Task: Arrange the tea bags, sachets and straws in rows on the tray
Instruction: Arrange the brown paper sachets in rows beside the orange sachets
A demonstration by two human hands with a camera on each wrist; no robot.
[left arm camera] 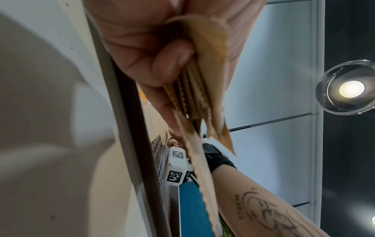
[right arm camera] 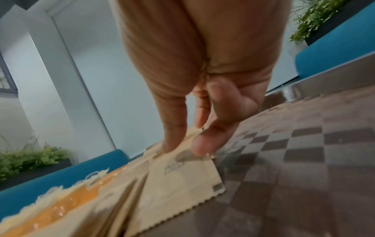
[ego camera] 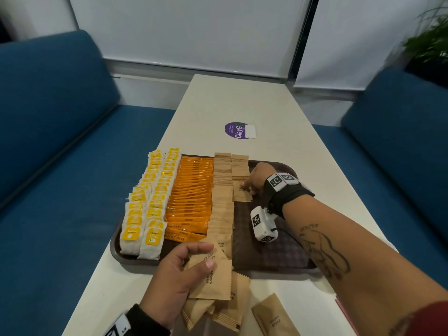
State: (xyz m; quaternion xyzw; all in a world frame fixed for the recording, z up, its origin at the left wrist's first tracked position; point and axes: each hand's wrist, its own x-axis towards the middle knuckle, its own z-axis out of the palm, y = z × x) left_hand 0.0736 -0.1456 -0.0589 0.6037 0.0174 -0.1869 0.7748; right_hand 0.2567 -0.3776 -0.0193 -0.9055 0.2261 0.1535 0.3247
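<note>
A brown tray holds rows of yellow-tagged tea bags, orange coffee sachets and brown sugar sachets. A second, shorter brown sugar row runs along the far right part. My right hand reaches over it, thumb and fingertip resting on the nearest sachet of that row. My left hand grips a fanned stack of brown sugar sachets at the tray's near edge; the stack is clamped between thumb and palm. No straws are visible.
One loose brown sugar sachet lies on the white table near me. A purple sticker sits beyond the tray. Blue sofas flank the table on both sides. The tray's right part shows its bare checkered surface.
</note>
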